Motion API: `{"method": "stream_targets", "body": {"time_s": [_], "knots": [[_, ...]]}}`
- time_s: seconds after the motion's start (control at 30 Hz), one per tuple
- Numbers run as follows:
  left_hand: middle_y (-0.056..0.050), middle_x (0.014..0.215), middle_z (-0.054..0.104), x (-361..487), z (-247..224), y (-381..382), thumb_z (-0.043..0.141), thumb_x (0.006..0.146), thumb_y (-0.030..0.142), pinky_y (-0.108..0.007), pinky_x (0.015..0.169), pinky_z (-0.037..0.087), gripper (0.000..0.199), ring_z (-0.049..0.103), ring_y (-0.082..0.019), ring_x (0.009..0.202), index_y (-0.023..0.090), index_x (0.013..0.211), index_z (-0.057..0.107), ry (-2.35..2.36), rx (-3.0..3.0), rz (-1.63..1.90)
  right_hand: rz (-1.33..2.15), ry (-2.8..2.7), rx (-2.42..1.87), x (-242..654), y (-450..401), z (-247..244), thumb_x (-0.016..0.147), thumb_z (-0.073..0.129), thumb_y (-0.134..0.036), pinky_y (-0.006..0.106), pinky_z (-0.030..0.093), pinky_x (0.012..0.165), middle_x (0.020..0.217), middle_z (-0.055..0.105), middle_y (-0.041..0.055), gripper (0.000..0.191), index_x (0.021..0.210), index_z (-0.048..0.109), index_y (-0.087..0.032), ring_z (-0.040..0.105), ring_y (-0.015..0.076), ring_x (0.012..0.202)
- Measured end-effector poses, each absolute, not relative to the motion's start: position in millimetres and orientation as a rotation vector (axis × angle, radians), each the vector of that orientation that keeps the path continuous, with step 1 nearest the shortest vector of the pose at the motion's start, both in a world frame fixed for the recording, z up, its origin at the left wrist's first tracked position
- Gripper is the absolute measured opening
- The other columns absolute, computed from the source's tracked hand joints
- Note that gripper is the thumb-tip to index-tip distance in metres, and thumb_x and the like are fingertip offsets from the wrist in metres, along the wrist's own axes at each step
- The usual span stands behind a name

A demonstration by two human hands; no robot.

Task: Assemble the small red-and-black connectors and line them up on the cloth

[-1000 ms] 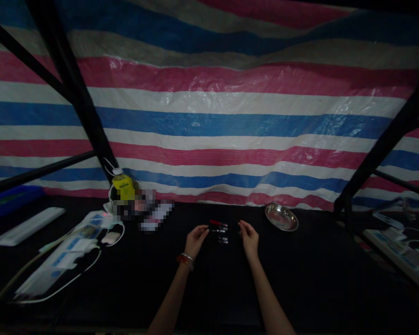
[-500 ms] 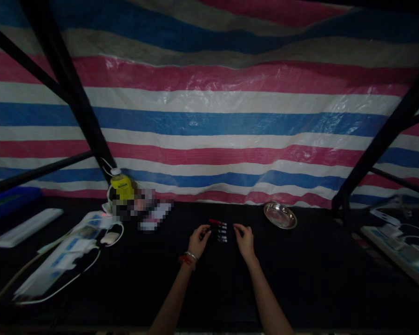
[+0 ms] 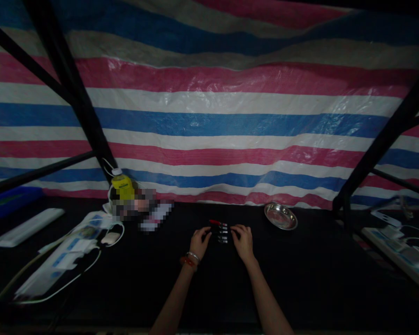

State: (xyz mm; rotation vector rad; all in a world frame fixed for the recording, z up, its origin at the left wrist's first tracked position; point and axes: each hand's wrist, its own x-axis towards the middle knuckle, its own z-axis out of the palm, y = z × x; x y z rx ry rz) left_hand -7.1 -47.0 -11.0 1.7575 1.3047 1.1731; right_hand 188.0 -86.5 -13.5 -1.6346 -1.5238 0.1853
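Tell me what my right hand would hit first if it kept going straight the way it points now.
Probably the small row of pens: the right hand points left and forward at them, fingertips about touching. Depth is unclear in this dim view.

No text, brand, number or sign can be read anywhere — the scene is too dark and everything too small. The yellow bottle (image 3: 123, 186) carries a label, but its print is illegible, and the items beside it are blurred out. The white packets (image 3: 68, 249) at the left show blue patches — no letters can be made out.
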Motion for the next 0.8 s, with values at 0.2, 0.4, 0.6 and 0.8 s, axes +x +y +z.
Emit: {"method": "stream_targets", "body": {"time_s": [0.2, 0.4, 0.6, 0.8], "knots": [[-0.006, 0.086, 0.067, -6.9, -8.1, -48.3, 0.060, 0.070, 0.035, -0.034, 0.072, 0.047, 0.024, 0.056, -0.018, 0.070, 0.022, 0.089, 0.068, 1.283, 1.805, 1.212, 0.161, -1.617, -1.639, 182.8, -90.1, -8.5, 0.082, 0.050, -0.024, 0.034, 0.041, 0.078, 0.095, 0.059, 0.0073, 0.026, 0.101, 0.068, -0.027, 0.051, 0.0220, 0.091], [-0.006, 0.082, 0.066, -6.0, -10.9, -47.0, 0.059, 0.071, 0.038, -0.034, 0.069, 0.047, 0.026, 0.054, -0.017, 0.065, 0.021, 0.088, 0.068, 1.280, 1.833, 1.214, 0.144, -1.677, -1.644, 182.5, -90.9, -7.6, 0.084, 0.048, -0.021, 0.034, 0.041, 0.079, 0.096, 0.056, 0.0074, 0.029, 0.107, 0.066, -0.029, 0.049, 0.0212, 0.090], [-0.005, 0.082, 0.066, -5.5, -8.1, -48.6, 0.060, 0.070, 0.040, -0.034, 0.072, 0.047, 0.026, 0.055, -0.017, 0.066, 0.021, 0.086, 0.069, 1.265, 1.807, 1.212, 0.128, -1.673, -1.649, 183.5, -90.3, -10.1, 0.085, 0.047, -0.021, 0.034, 0.040, 0.079, 0.098, 0.055, 0.0072, 0.031, 0.108, 0.065, -0.031, 0.049, 0.0212, 0.091], [-0.005, 0.079, 0.065, -6.1, -5.4, -50.0, 0.060, 0.070, 0.040, -0.033, 0.070, 0.047, 0.026, 0.055, -0.017, 0.065, 0.021, 0.086, 0.069, 1.267, 1.779, 1.215, 0.120, -1.553, -1.681, 186.1, -86.7, -16.8, 0.083, 0.049, -0.024, 0.035, 0.041, 0.080, 0.097, 0.056, 0.0090, 0.026, 0.102, 0.067, -0.025, 0.049, 0.0232, 0.092]]}}
